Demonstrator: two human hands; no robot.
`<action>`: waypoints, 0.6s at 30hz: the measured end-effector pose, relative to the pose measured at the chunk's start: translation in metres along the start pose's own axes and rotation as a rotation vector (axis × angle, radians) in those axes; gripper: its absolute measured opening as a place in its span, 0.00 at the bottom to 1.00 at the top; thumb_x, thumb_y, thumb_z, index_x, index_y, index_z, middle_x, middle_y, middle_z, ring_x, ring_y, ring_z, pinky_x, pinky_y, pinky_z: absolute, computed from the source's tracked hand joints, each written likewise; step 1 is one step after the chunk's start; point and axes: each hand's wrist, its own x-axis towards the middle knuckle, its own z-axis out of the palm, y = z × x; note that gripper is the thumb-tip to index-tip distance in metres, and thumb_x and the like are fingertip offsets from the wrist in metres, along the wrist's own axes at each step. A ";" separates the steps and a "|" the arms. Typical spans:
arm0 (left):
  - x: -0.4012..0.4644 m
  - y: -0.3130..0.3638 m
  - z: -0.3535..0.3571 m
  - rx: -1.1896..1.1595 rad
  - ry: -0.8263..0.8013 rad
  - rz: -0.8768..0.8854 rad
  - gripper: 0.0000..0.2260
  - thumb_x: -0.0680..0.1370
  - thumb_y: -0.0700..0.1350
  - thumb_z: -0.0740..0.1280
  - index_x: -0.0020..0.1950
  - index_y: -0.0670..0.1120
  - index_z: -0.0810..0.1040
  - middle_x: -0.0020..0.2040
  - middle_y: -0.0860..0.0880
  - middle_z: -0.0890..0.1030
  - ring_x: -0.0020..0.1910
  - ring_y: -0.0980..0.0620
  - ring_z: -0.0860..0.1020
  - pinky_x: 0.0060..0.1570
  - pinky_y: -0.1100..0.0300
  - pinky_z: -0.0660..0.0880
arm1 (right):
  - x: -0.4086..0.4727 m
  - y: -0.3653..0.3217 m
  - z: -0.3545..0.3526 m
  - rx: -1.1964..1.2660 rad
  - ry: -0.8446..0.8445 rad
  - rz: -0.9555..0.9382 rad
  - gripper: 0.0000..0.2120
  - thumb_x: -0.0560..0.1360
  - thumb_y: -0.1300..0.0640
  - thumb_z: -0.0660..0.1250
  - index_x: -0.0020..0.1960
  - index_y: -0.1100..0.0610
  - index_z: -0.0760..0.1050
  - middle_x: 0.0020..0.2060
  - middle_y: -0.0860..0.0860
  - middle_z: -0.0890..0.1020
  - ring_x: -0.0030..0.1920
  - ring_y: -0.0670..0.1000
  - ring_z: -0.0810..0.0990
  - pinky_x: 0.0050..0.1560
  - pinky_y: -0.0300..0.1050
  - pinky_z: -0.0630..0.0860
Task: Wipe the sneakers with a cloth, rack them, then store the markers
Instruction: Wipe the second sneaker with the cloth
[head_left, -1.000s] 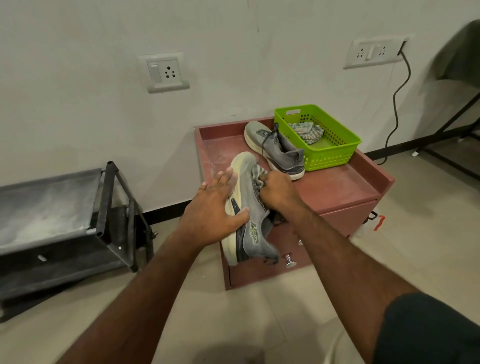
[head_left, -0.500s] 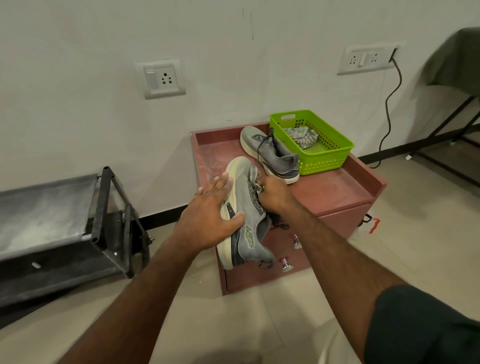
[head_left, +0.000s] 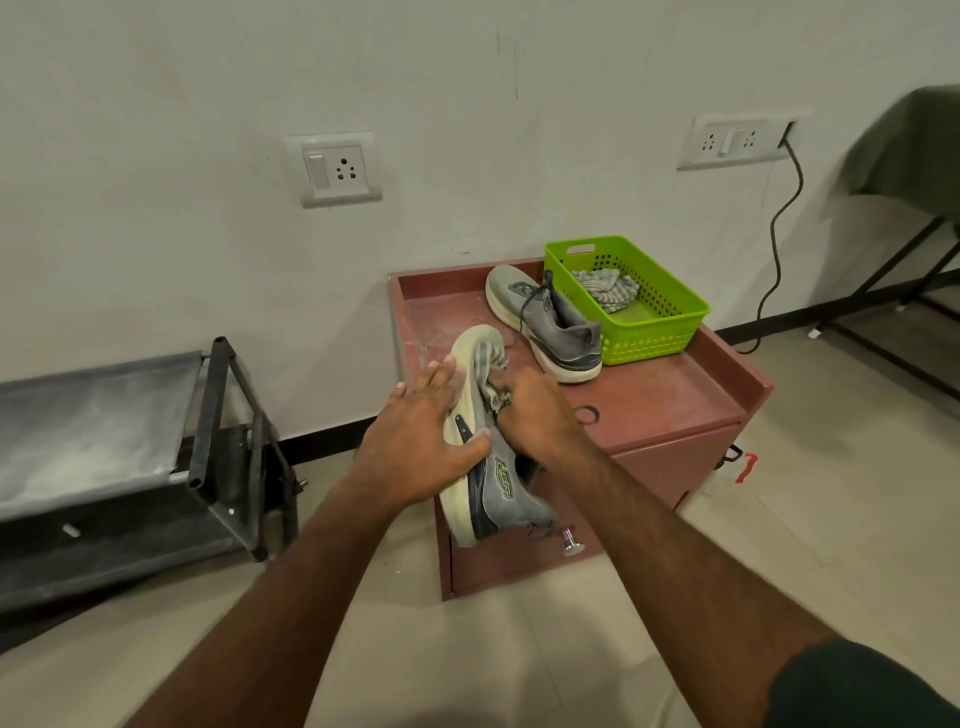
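Left hand (head_left: 421, 447) grips a grey sneaker (head_left: 488, 467), fingers spread over the pale sole, thumb curled onto the side of the upper. Sneaker is held tilted on its side, toe up and away, heel down toward the person, hanging over the front left edge of the red cabinet (head_left: 675, 415). Right hand (head_left: 530, 415) is curled around a bunched striped cloth (head_left: 491, 366), pressing it against the sneaker's upper near the toe. Cloth sticks out above the knuckles, touching the shoe.

Second sneaker (head_left: 545, 322) lies on the cabinet top, sole down, toe toward the wall, laces loose. It sits just beside the green basket (head_left: 670, 322), touching or nearly touching its left wall; cannot tell which. Basket is at the cabinet's back right corner and holds another crumpled striped rag (head_left: 605, 288). Markers not visible.

A small dark ring (head_left: 587, 414) lies on the cabinet top just right of the right hand. Cabinet front has a drawer with a metal knob (head_left: 571, 543) below the held sneaker's heel.

Black shoe rack (head_left: 218, 441) stands on the floor to the left, well apart from the cabinet, top shelf dusty grey. Wall behind carries a socket plate (head_left: 335, 169) and a second one (head_left: 735, 141) with a black cable (head_left: 776, 234) plugged in, running down to the floor.
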 end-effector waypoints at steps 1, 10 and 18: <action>0.000 0.000 0.000 0.006 -0.002 0.000 0.40 0.74 0.65 0.59 0.82 0.50 0.53 0.82 0.53 0.52 0.80 0.57 0.49 0.77 0.53 0.47 | -0.002 0.001 -0.003 -0.069 -0.056 0.028 0.19 0.70 0.67 0.62 0.55 0.53 0.82 0.48 0.54 0.84 0.53 0.57 0.81 0.46 0.43 0.73; -0.002 0.000 0.006 0.002 -0.034 0.021 0.38 0.78 0.62 0.60 0.82 0.53 0.47 0.82 0.57 0.45 0.80 0.59 0.45 0.79 0.52 0.46 | 0.013 0.010 -0.027 0.122 0.121 0.164 0.26 0.73 0.67 0.62 0.68 0.50 0.76 0.58 0.56 0.83 0.59 0.57 0.80 0.54 0.43 0.75; -0.003 0.001 0.004 0.046 -0.036 0.004 0.39 0.75 0.65 0.55 0.82 0.52 0.48 0.82 0.55 0.46 0.80 0.58 0.47 0.78 0.52 0.44 | -0.015 0.005 -0.041 0.003 -0.353 -0.016 0.31 0.69 0.69 0.61 0.67 0.47 0.77 0.63 0.52 0.81 0.62 0.54 0.80 0.62 0.50 0.77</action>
